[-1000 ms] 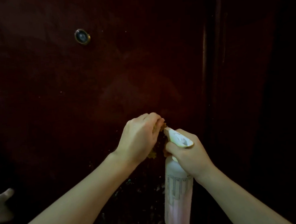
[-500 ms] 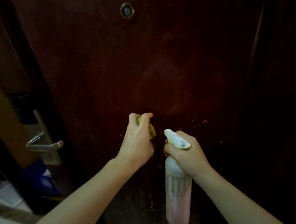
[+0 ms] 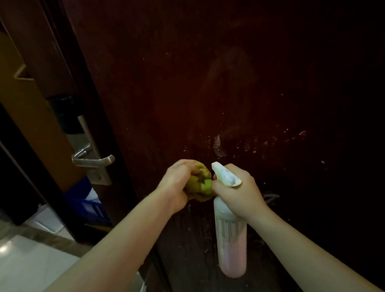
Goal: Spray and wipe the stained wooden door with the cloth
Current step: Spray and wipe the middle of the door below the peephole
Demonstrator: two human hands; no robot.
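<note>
A dark red-brown wooden door (image 3: 239, 75) fills most of the view, with pale specks and smears across its middle and lower part. My left hand (image 3: 178, 182) is shut on a bunched yellow-green cloth (image 3: 200, 186), held just in front of the door. Right beside it my right hand (image 3: 239, 188) grips the neck of a white spray bottle (image 3: 231, 245) with pinkish liquid. The bottle hangs upright, its nozzle pointing up and left toward the cloth.
The door's left edge carries a metal lever handle (image 3: 93, 161) on a lock plate. Beyond it lie a blue crate (image 3: 87, 204), a yellowish wall and pale floor tiles (image 3: 25, 269) at the lower left.
The view has swung left and down: the peephole has left the frame, and the handle and floor have come in. The cloth has come off the door and now sits bunched beside the nozzle.
</note>
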